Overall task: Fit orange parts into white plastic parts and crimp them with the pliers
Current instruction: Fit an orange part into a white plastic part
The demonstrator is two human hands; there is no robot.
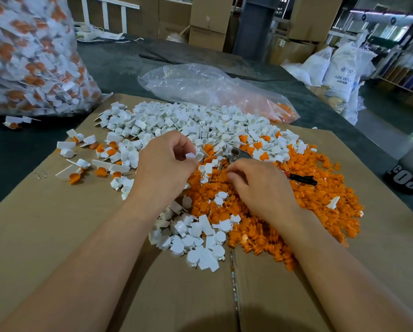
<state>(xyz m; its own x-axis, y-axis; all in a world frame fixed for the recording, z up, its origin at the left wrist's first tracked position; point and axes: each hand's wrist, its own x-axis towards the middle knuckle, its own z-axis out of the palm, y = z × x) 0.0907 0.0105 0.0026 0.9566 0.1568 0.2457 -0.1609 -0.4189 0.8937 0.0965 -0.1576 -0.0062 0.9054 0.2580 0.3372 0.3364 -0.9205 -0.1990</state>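
Fingers and thumb of the left hand [167, 164] curl in and pinch one small white part [191, 155]. The part sticks out past the fingertips, toward the right hand [260, 183]. The left wrist is bent a little, with the back of the hand facing up.

The right hand is just beside it, palm down, with its fingers curled onto the orange parts [308, 207]. I cannot tell if it holds anything. The pliers [239, 154] lie on the heap under this hand. Their metal head shows past the fingertips and their dark handle pokes out on the other side.

Both bare arms reach in from the near edge of the cardboard [57, 236]. The orange parts fill the right side of the cardboard. The white parts [188, 121] are piled along its far edge, and more lie between the two arms.

Some finished pieces [76, 174], white with orange inside, sit near the left edge. A clear bag [200, 85] lies past the far edge on the dark table [119, 63]. A big bag [28, 56] full of white and orange pieces stands past the far left corner.
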